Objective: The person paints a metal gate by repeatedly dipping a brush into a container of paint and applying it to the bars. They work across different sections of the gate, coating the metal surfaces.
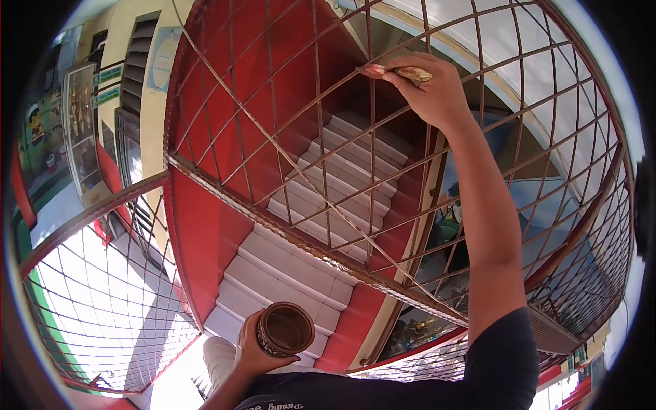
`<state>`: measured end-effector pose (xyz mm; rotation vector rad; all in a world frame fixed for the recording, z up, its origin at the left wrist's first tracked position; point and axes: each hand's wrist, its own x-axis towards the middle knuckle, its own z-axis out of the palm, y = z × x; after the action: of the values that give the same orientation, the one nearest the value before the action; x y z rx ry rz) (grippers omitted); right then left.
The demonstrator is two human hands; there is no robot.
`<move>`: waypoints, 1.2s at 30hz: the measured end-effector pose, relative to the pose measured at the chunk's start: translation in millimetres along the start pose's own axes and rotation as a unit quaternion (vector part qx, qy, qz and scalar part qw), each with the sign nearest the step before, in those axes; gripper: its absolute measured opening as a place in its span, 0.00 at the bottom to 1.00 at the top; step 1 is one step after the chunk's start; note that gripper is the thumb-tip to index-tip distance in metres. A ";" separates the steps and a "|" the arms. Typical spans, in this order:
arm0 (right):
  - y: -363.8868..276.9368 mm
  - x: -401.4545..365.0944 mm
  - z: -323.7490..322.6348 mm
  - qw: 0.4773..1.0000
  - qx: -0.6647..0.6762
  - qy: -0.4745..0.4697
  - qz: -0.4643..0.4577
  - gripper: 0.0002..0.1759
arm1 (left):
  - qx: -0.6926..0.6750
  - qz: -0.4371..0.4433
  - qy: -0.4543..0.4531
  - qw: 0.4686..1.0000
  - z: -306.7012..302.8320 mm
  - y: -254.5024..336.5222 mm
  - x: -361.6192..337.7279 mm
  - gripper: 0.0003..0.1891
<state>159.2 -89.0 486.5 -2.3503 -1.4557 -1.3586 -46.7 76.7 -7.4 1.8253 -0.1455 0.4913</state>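
My right hand (439,90) is raised to the upper middle of the view, fingers closed round the wooden handle of a paintbrush (412,73). The brush's reddish tip points left and meets the crossing bars of a brown metal lattice (370,130). Down at the bottom, my left hand (253,354) grips a round brown pot (285,330) with a patterned side. The pot's opening faces up toward me, with a brown inside. It is held in front of my body, below the thick lower rail (295,241) of the lattice.
Pale tiled steps (287,270) run up behind the lattice between red walls (232,89). Another lattice panel (102,301) stands at lower left, over bright ground. More latticework curves round on the right. A glass cabinet (82,130) stands at far left.
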 end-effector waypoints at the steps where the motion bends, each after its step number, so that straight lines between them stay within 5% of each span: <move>1: 2.8 4.7 -3.7 0.999 -0.023 -0.002 -0.042 0.08 | -0.008 -0.005 0.005 1.000 2.1 -1.5 -0.7 0.65; 5: -12.3 -6.0 -12.0 0.973 -0.007 -0.231 0.012 0.07 | 0.003 0.007 0.015 1.000 -2.9 4.2 2.8 0.65; 8: -6.9 8.8 -16.2 0.968 0.017 -0.201 0.149 0.08 | 0.002 -0.003 0.005 1.000 -1.9 7.8 5.6 0.64; 12: 11.5 18.1 -12.7 0.997 -0.038 -0.064 -0.030 0.07 | 0.005 -0.008 0.002 1.000 -3.8 7.0 12.1 0.65; 16: 1.0 -18.6 6.2 0.939 -0.212 -0.162 -0.215 0.07 | -0.004 -0.004 0.017 1.000 -5.1 1.5 4.1 0.65; 17: -1.4 -23.7 4.7 0.948 -0.172 -0.202 -0.177 0.07 | 0.004 0.005 0.019 1.000 -8.4 1.7 4.4 0.65; 21: -0.6 -3.6 -21.8 0.994 -0.009 -0.109 0.016 0.07 | 0.009 -0.019 0.011 1.000 -12.1 3.5 6.9 0.65; 25: 11.0 -6.4 -14.6 0.984 -0.016 -0.180 -0.002 0.08 | 0.013 -0.025 0.013 1.000 -15.1 8.9 7.6 0.65; 29: 8.8 -8.8 -13.4 0.995 -0.057 -0.076 -0.014 0.08 | 0.017 -0.026 0.010 0.999 -14.4 7.0 7.1 0.65; 32: 6.5 -10.8 -13.6 0.984 -0.020 -0.173 -0.026 0.08 | 0.015 -0.009 0.013 1.000 -12.9 3.0 6.4 0.66; 36: 3.6 -9.7 -11.4 0.993 -0.070 -0.088 -0.043 0.07 | -0.003 -0.019 0.010 1.000 -8.8 1.5 4.8 0.65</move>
<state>152.9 -103.0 488.0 -2.5824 -1.5709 -1.3448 -45.2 85.2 -2.1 1.8132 -0.0970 0.4821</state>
